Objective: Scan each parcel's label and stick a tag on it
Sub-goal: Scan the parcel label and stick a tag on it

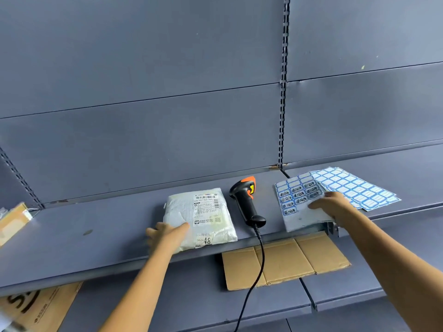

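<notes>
Nearest, flattened cardboard [285, 262] on lower shelf [191, 295], scanner cable [260, 259] trailing across it. Above, on the grey shelf [96, 224]: left hand [165, 236] lies on near-left corner of white parcel [215, 226], grip slack, fingers laid flat. Parcel's label [206, 207] faces up. Black-and-orange scanner [247, 202] lies just right of parcel, untouched. Right hand [335, 204] rests palm-down on the tag sheet [294, 200], grip apart, fingers stretched over it. More tag sheets [359, 188] fanned beyond, partly under the hand. Grey back panel [167, 68] behind
</notes>
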A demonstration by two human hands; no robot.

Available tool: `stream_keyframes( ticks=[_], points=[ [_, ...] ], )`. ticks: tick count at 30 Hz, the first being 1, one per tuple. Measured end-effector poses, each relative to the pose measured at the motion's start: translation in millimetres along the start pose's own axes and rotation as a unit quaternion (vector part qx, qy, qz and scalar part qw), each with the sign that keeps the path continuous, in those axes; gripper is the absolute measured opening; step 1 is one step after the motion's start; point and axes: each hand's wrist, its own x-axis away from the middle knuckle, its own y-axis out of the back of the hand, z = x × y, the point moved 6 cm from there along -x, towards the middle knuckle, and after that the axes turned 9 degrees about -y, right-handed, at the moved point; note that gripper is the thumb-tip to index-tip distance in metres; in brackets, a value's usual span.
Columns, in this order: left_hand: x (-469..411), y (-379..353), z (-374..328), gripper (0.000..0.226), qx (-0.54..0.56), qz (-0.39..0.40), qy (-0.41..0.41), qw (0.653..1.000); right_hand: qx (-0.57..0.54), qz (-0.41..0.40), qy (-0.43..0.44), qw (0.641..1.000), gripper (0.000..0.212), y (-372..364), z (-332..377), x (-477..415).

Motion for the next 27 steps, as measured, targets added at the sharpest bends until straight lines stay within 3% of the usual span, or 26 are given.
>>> stream_keyframes(
  ticks=[2,4,7,9,12,13,15,18,20,21,23,25,27],
  points=[
    [14,9,-15,0.075,-0.091,-0.076,-0.071,0.99,-0.103,0.101,0.015,0.989,0.015,-12,7,16],
    [28,8,-36,0.067,-0.114,-0.109,-0.189,0.969,-0.148,0.157,0.032,0.976,0.011,-20,15,36],
    [57,-10,-76,0.022,0.006,-0.014,-0.33,0.944,-0.185,0.206,0.068,0.959,0.02,-27,25,65],
    [81,-25,-94,0.011,0.192,0.096,-0.302,0.929,-0.206,0.25,0.089,0.942,0.025,-33,29,81],
    [108,-60,-103,0.019,0.358,0.273,-0.158,0.879,-0.249,0.292,0.093,0.919,0.029,-37,35,102],
    [116,-69,-104,0.019,0.399,0.31,-0.126,0.854,-0.249,0.3,0.095,0.916,0.03,-39,36,108],
    [119,-74,-104,0.022,0.463,0.308,-0.113,0.823,-0.231,0.319,0.102,0.913,0.034,-43,36,118],
    [113,-65,-103,0.018,0.456,0.236,-0.177,0.84,-0.198,0.299,0.104,0.928,0.032,-48,32,123],
    [115,-57,-104,0.014,0.437,0.205,-0.209,0.85,-0.156,0.237,0.113,0.952,0.026,-51,31,131],
    [116,-54,-104,0.014,0.43,0.191,-0.219,0.855,-0.122,0.188,0.123,0.967,0.033,-51,30,134],
    [118,-52,-105,0.013,0.425,0.161,-0.228,0.861,-0.031,0.093,0.154,0.983,0.07,-52,29,135],
    [120,-52,-106,0.012,0.432,0.143,-0.226,0.861,0.011,0.064,0.162,0.985,0.101,-57,29,138],
    [122,-53,-108,0.013,0.443,0.141,-0.221,0.857,0.028,0.052,0.174,0.983,0.109,-59,31,143]
  ],
)
